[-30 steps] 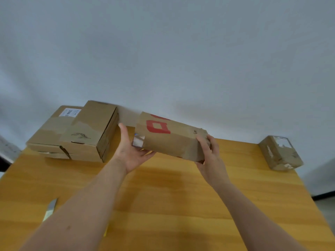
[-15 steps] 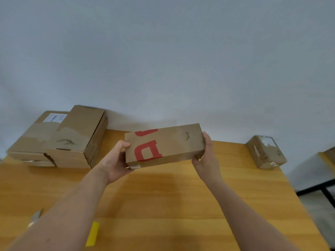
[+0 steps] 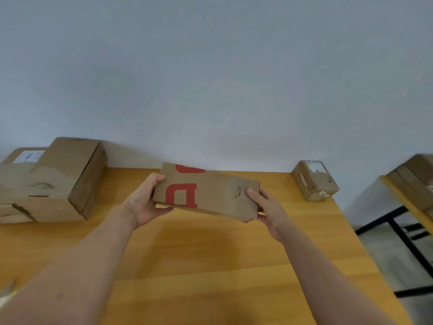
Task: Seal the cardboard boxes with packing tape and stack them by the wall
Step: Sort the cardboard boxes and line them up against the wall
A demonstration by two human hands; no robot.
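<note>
A flat brown cardboard box point(image 3: 218, 191) with red printed marks hangs tilted above the wooden table point(image 3: 210, 266), its right end lower. My left hand point(image 3: 145, 202) grips its left end, thumb on top. My right hand point(image 3: 267, 207) grips its right end, thumb on the top face. A stack of larger cardboard boxes point(image 3: 54, 181) stands at the back left against the grey wall point(image 3: 210, 78). A small taped box point(image 3: 315, 180) sits at the back right corner by the wall. No tape roll is in view.
The table's right edge drops off to a floor with a black metal frame point(image 3: 403, 235). Another table edge with cardboard boxes point(image 3: 417, 181) shows at the far right. Something pale lies at the lower left edge point(image 3: 8, 293).
Both hands have brought the box away from the wall and rotated it, so its right end now dips. The view has shifted to the right.
</note>
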